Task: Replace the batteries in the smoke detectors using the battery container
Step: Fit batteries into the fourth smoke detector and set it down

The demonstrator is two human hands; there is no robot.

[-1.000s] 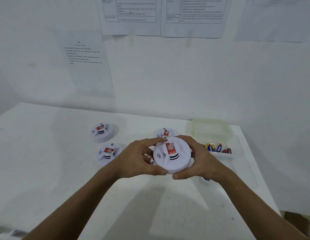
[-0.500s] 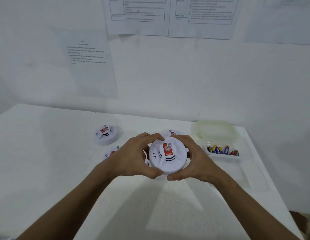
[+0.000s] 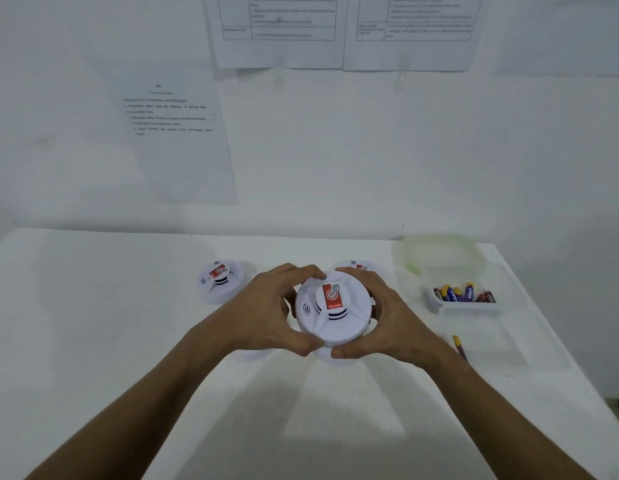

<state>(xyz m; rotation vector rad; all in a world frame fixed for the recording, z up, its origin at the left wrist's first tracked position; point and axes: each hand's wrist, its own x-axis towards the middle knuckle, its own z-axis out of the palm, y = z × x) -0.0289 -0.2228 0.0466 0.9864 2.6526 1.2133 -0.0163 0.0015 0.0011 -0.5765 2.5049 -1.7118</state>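
Observation:
I hold a round white smoke detector [image 3: 332,311] with a red label above the white table [image 3: 93,341], its face toward me. My left hand [image 3: 266,317] grips its left rim and my right hand [image 3: 380,317] grips its right rim. Another detector [image 3: 220,280] lies on the table to the left. A third detector [image 3: 358,265] peeks out behind my right fingers. Parts of white detectors under my hands are mostly hidden. The clear battery container [image 3: 467,308] with several batteries [image 3: 462,293] sits at the right.
The container's pale green lid [image 3: 436,252] lies behind it near the wall. A loose battery [image 3: 459,346] lies on the table by my right wrist. Printed sheets [image 3: 176,133] hang on the white wall. The table's right edge runs close beside the container.
The held detector has turned a little between my hands, its red label rotating. The view has shifted, so the second left detector is now covered by my left hand.

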